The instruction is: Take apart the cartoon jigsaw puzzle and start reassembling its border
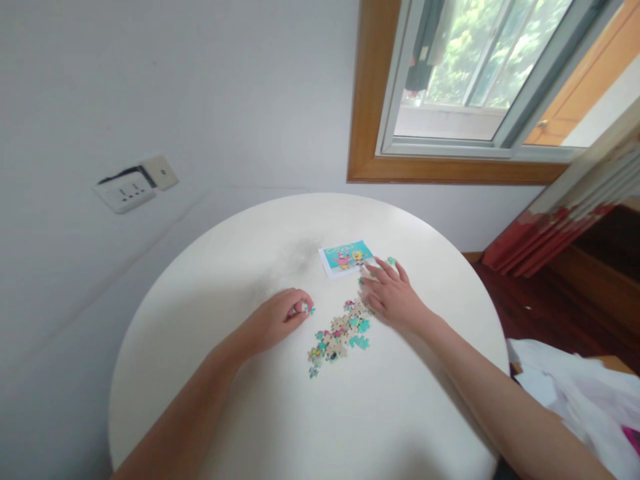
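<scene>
A round white table (250, 267) holds a loose cluster of several small jigsaw pieces (340, 333), teal, pink and tan. My left hand (277, 320) rests on the table left of the cluster, fingers pinched on one teal puzzle piece (309, 309). My right hand (393, 293) lies flat with fingers stretched out, just right of the cluster, its fingertips touching the near edge of a small cartoon picture card (347, 257). One loose teal piece (391, 261) lies beside the fingertips.
A wall with a power socket (131, 187) stands behind the table. A wood-framed window (475, 87) is at the upper right. White plastic bags (575, 393) lie at the lower right; red-and-cream boards (560, 220) lean over a dark wooden floor.
</scene>
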Demonstrator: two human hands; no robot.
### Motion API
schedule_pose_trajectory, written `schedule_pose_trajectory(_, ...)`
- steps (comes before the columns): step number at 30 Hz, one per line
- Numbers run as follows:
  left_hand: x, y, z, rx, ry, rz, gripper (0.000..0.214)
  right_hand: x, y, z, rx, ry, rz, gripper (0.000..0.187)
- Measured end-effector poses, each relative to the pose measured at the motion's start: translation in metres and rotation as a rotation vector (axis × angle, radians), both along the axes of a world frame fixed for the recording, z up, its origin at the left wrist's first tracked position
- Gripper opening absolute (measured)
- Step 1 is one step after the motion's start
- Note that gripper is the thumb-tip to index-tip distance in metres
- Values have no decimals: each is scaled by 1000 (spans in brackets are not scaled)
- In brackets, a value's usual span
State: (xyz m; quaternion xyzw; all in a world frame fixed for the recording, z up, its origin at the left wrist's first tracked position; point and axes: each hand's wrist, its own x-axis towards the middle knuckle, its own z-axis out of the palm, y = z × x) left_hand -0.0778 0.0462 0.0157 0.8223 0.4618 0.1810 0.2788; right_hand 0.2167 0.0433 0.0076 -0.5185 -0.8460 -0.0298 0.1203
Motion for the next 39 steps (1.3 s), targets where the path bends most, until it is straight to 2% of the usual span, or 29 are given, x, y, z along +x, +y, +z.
schedule_pose_trajectory(5,0,0,0,4,7,4,24,20,8,-4,26,-41,-149,36)
schedule_pose_trajectory(14,-1,1,-2,7,12,-17,22,23,11,-3,11,4,-224,34)
schedule_pose_trajectory(17,-2,1,-2,-7,14,-22,22,12,5,3,60,99,-80,35)
schedule_pose_trajectory(21,-6,2,-2,-8,10,-71,27,-16,-14,13,-37,235,418,33)
schedule_pose_trajectory(24,-7,-2,1,12,67,-151,42,-33,-26,15,-82,274,605,30)
schedule_pose_trajectory(28,0,-14,9,30,188,-176,67,-36,-28,12,-113,255,620,34)
schedule_pose_trajectory(31,6,-20,11,52,229,-165,73,-32,-24,10,-127,255,590,35)
schedule_pose_trajectory(34,6,-20,8,71,233,-152,65,-30,-22,9,-128,260,577,32)
schedule_pose_trajectory(39,-1,-9,-1,73,166,-129,39,-31,-23,10,-151,280,592,26)
